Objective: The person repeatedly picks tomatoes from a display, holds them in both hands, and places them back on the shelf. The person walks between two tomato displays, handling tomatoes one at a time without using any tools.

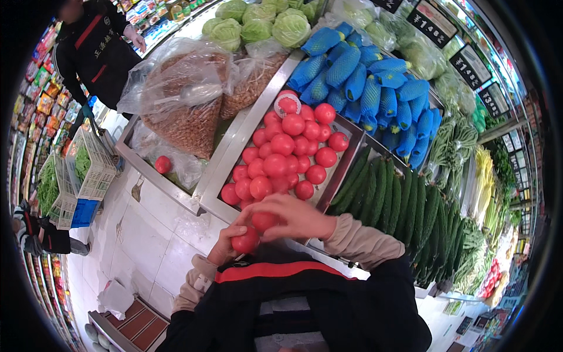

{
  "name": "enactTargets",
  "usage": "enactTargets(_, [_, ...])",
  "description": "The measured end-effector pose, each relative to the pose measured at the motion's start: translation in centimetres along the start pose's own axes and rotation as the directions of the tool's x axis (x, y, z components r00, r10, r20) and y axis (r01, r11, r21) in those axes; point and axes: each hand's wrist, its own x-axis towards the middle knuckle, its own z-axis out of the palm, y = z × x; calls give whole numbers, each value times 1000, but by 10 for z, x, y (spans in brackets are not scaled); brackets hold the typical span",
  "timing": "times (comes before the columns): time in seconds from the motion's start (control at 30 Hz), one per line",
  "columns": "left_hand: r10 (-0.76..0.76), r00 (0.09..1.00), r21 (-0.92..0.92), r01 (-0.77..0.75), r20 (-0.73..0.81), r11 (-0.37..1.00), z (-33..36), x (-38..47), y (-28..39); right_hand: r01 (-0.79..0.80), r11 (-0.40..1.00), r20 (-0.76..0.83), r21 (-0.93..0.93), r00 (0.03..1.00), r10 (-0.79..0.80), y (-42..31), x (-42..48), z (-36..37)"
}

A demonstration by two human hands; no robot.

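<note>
My left hand (pixel 224 244) holds a red tomato (pixel 245 240) in front of my chest, its thumb over the top. Close beside it, my right hand (pixel 299 216) curves its fingers and thumb around a second tomato (pixel 265 221). Both hands are at the near edge of a metal-framed bin (pixel 220 210), where many loose tomatoes (pixel 276 165) are heaped. One tomato at the heap's far end wears a white foam net (pixel 281 97). The right fingers are slightly blurred and hide part of the nearest tomatoes.
Cucumbers (pixel 396 198) lie right of the tomatoes, with blue-netted produce (pixel 347 70) behind. Left, a bin holds bagged brown goods (pixel 180 110) and a lone tomato (pixel 163 164); cabbages (pixel 257 26) sit beyond. A person (pixel 96 48) stands near crates of greens (pixel 88 171); another (pixel 48 233) is lower left.
</note>
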Motion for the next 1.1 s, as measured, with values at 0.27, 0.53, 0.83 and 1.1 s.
enactTargets(0.27, [-92, 984, -68, 104, 153, 992, 15, -1, 10, -165, 981, -508, -102, 857, 91, 50, -33, -39])
enactTargets(0.53, [-46, 999, -121, 48, 17, 991, -16, 6, -23, -459, 871, -874, -177, 479, 75, 224, -21, -155])
enactTargets(0.83, [-24, 1000, -384, 16, -16, 923, -18, 8, -25, -268, 954, -819, -131, 571, 48, 308, -5, -157])
enactTargets(1.1, [-109, 992, -305, 87, -57, 948, -3, 25, -8, -455, 802, -806, -386, 590, -54, 225, 8, -142])
